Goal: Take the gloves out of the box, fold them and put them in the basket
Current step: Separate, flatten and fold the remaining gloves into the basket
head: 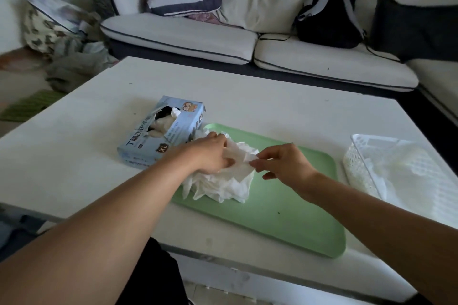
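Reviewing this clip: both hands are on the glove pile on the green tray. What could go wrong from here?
1. The hands, left and right, work one glove atop a loose pile of gloves; several may lift together and spoil the fold.
2. The pile overhangs the green tray at its left edge, so gloves may slide onto the table.
3. The basket sits near the table's right edge; a careless drop might nudge it off.

Tray (292,220) bare btwn glove pile (223,181) & basket (359,168); box (161,136) crowds pile's left.
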The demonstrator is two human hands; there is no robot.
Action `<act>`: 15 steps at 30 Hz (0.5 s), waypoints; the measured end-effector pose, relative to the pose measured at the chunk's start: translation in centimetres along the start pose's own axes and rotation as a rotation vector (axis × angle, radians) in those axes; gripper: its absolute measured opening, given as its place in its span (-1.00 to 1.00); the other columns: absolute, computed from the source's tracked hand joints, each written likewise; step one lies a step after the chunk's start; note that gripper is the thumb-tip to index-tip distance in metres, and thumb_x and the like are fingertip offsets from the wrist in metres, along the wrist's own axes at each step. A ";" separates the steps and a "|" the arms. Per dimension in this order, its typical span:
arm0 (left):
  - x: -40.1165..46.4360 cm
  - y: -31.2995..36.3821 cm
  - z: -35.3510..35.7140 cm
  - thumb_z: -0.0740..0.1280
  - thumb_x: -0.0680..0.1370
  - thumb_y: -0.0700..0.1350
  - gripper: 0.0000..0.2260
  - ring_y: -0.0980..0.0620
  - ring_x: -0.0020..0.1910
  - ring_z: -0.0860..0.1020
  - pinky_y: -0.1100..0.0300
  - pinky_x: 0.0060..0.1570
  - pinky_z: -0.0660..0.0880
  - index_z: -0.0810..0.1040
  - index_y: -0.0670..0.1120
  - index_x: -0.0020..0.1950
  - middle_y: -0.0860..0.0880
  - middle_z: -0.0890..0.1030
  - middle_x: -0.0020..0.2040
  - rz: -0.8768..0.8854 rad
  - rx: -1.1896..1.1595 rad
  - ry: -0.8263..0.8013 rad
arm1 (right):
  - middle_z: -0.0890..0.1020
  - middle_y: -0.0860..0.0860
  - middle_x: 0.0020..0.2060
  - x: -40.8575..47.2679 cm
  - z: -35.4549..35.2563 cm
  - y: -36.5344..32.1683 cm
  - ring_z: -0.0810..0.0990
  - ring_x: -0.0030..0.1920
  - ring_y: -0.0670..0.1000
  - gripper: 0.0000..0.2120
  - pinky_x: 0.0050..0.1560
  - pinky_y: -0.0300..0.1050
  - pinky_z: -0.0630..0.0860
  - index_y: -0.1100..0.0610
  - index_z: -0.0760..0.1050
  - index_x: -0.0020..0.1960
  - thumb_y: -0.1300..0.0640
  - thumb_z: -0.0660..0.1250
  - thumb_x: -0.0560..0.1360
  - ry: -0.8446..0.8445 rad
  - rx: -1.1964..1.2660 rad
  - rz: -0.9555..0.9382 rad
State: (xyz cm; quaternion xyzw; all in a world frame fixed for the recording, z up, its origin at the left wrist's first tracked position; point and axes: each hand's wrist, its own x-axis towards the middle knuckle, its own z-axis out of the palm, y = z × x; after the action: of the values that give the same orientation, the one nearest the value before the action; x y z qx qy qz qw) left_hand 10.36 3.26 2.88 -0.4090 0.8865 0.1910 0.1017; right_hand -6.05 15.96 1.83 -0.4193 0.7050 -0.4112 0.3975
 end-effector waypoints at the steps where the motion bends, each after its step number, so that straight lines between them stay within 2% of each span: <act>1: 0.1 -0.2 0.2 0.28 0.62 0.20 -0.37 -0.17 0.44 0.37 -0.03 0.33 0.37 0.19 -0.10 0.55 -0.11 0.25 0.51 -0.004 0.021 0.011 | 0.68 0.07 -0.27 0.0 -0.1 -0.4 0.65 -0.22 -0.03 -0.93 -0.19 -0.17 0.61 0.23 0.65 -0.16 0.25 0.49 0.48 -0.004 0.079 0.024; 5: 0.2 -0.8 0.3 0.37 0.60 0.13 -0.38 -0.17 0.38 0.41 0.02 0.27 0.36 0.18 -0.10 0.50 -0.11 0.20 0.45 -0.025 -0.029 0.051 | 0.69 0.10 -0.22 -0.2 -1.9 -1.9 0.67 -0.23 0.04 -0.86 -0.09 -0.08 0.63 0.20 0.53 -0.20 0.30 0.37 0.54 0.022 0.424 0.114; 7: 0.2 -1.1 0.4 0.39 0.59 0.11 -0.39 -0.16 0.33 0.43 0.07 0.18 0.36 0.18 -0.10 0.48 -0.11 0.20 0.42 -0.021 0.024 0.046 | 0.69 0.11 -0.22 -0.1 -3.5 -2.5 0.67 -0.21 0.07 -0.84 0.00 -0.02 0.63 0.18 0.51 -0.19 0.29 0.32 0.57 0.048 0.541 0.131; 9: 0.1 -1.5 0.6 0.43 0.58 0.05 -0.40 -0.18 0.29 0.46 0.08 0.11 0.37 0.19 -0.11 0.45 -0.11 0.21 0.40 -0.039 0.084 0.036 | 0.69 0.10 -0.21 -0.1 -5.1 -3.3 0.67 -0.17 0.09 -0.86 0.04 0.02 0.60 0.16 0.53 -0.15 0.24 0.30 0.59 0.051 0.568 0.140; 12: 0.2 -1.3 0.4 0.46 0.54 -0.09 -0.44 -0.23 0.24 0.50 -0.06 0.15 0.48 0.21 -0.12 0.39 -0.15 0.25 0.37 -0.048 0.172 0.080 | 0.70 0.07 -0.18 -0.7 -8.0 -5.0 0.68 -0.16 0.06 -0.88 -0.03 -0.02 0.59 0.16 0.56 -0.04 0.17 0.26 0.62 0.079 0.549 0.074; 15: 0.2 -0.1 -0.8 0.48 0.50 -0.06 -0.39 -0.19 0.33 0.38 -0.05 0.17 0.46 0.20 -0.11 0.40 -0.12 0.24 0.35 -0.064 0.168 0.088 | 0.65 0.09 -0.18 -1.8 -10.6 -6.5 0.63 -0.22 0.03 -0.85 -0.17 -0.10 0.59 0.21 0.56 0.06 0.14 0.27 0.63 0.167 0.448 -0.041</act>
State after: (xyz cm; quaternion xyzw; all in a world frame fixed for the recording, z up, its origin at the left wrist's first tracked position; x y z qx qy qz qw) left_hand 10.28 2.72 3.46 -0.4349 0.8896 0.0944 0.1029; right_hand -13.31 18.19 11.83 -0.2995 0.6179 -0.5987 0.4123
